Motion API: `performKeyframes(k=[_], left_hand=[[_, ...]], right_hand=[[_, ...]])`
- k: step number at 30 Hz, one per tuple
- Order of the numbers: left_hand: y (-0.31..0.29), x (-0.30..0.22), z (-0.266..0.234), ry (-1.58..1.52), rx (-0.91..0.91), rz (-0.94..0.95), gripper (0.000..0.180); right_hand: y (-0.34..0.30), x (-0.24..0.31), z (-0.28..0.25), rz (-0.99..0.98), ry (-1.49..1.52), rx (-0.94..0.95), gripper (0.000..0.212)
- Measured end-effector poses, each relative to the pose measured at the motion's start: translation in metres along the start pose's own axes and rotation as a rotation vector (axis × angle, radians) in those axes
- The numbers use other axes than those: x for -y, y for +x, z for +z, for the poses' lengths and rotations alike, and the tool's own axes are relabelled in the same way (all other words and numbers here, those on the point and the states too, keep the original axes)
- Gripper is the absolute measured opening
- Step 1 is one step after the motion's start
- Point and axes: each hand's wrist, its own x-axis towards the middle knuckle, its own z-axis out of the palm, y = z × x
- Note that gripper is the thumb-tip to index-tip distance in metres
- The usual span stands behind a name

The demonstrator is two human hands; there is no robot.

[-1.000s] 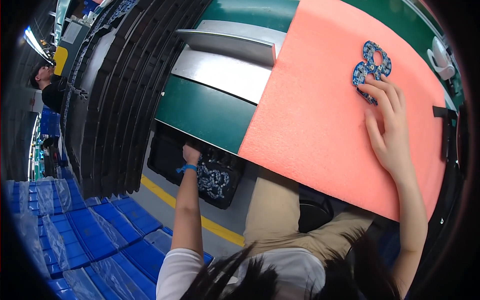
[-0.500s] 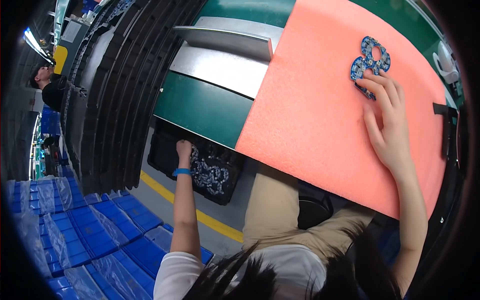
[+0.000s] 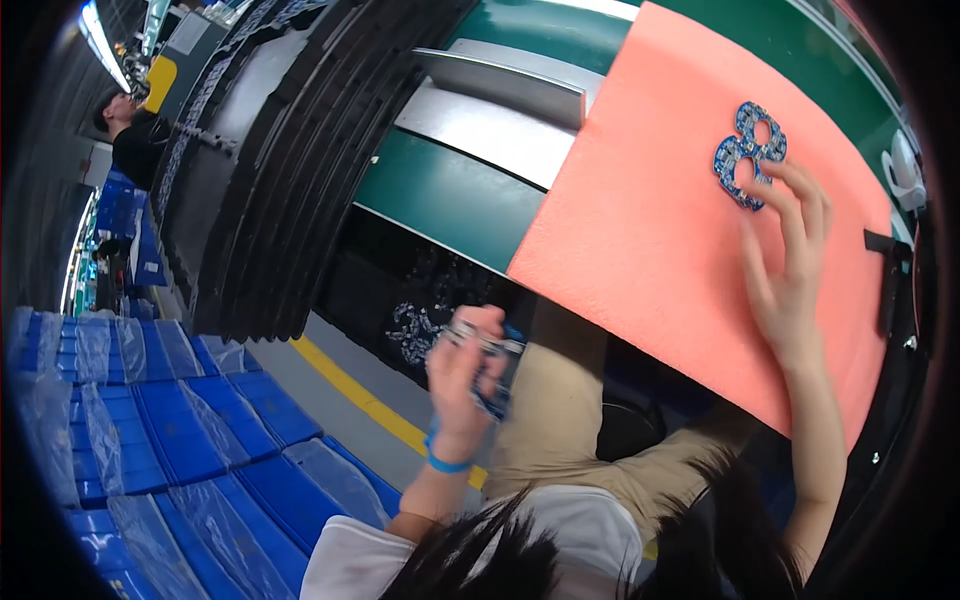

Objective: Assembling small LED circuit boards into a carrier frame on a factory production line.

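Note:
My left hand [image 3: 462, 375], a blue band at its wrist, is raised above my lap and blurred by motion. Its fingers are closed round a blue circuit board [image 3: 492, 400]; whether it is a single piece I cannot tell. On the pink foam mat [image 3: 640, 200] lie ring-shaped blue circuit boards [image 3: 752, 150], joined or touching in a figure-eight. My right hand [image 3: 790, 250] is over the mat with its fingers apart, the fingertips at the boards' near right edge. Whether they press on the boards is unclear.
A black tray [image 3: 385, 285] with several similar boards stands low on my left, below the green bench [image 3: 440, 195]. A metal bracket [image 3: 490, 120] lies on the bench. Stacked black trays [image 3: 290, 170] rise further left, beside blue bins [image 3: 200, 430]. A person [image 3: 135, 140] is beyond.
My left hand has come up from the black tray toward my lap, now with a board in it. The right hand stays by the boards on the mat; the view has shifted slightly.

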Motion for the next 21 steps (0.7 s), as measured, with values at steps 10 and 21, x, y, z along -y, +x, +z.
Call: performKeyframes(k=[10, 21], left_hand=[[-0.045, 0.015, 0.094, 0.05, 0.08, 0.652, 0.019], [-0.046, 0.026, 0.101, -0.291, -0.022, 0.255, 0.027]], right_hand=[[-0.074, 0.111, -0.004, 0.322, 1.078, 0.568, 0.043], [-0.086, 0.108, 0.0, 0.959, 1.475, 0.328, 0.011]])
